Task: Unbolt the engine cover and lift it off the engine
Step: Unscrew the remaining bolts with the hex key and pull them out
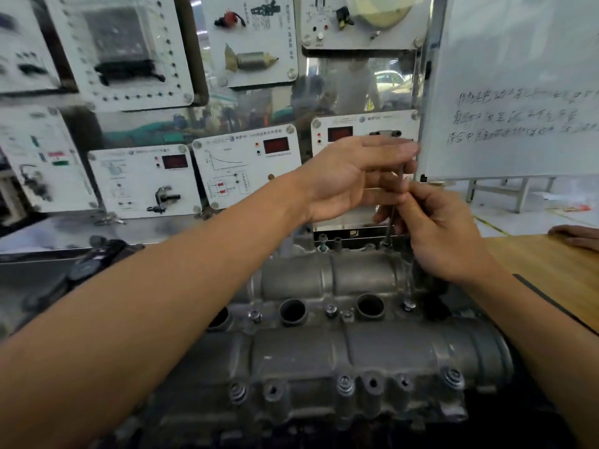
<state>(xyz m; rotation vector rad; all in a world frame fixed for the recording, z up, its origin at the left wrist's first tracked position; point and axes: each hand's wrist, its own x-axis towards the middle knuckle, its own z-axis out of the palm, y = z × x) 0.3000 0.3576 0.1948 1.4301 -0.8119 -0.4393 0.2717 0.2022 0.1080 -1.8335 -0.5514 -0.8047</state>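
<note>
Head view: the engine cover [324, 351] sits on the engine at the lower centre, under both forearms. Above its far rim a thin tool shaft [387, 231] stands almost upright. Its tip goes down to that rim, where I judge a bolt sits, though blur hides the seat. The right hand [437, 231] pinches the shaft in curled fingertips, apparently to steer and twirl it. The left hand [356, 176] is flat, fingers straight, with its palm side against the upper shaft. That looks like a steadying or rolling touch, not a grasp.

The cover is dull grey cast metal with two long rounded humps and round wells [293, 311] between them. Hex bolts [345, 384] are seated along the near edge, and neighbouring bosses show bare holes, so I judge the unbolting partway done and the lift not yet due.
</note>
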